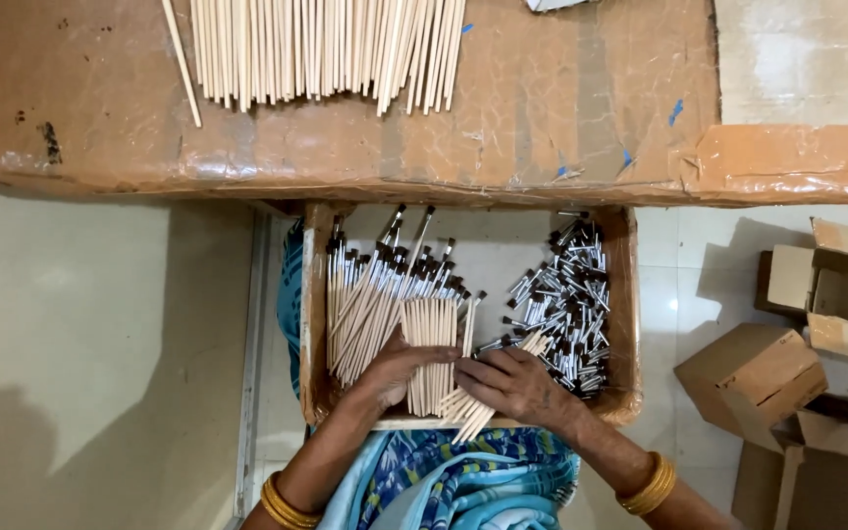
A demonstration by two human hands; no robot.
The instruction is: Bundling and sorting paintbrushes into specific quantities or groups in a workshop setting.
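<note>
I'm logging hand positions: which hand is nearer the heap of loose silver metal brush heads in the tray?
Right. The right hand touches the heap of silver metal brush heads at its lower-left edge; the left hand rests farther off, on the pale wooden sticks.

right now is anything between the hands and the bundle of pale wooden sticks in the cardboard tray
Nothing visible. The left hand and right hand already rest on the bundle of pale wooden sticks inside the cardboard tray.

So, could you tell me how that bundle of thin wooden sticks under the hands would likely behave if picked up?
The bundle of wooden sticks looks stiff and probably light, being thin bare wood. Nothing ties it, so the sticks would likely splay or slip apart unless both the left hand and right hand squeeze them. Being round, loose ones may roll.
</note>
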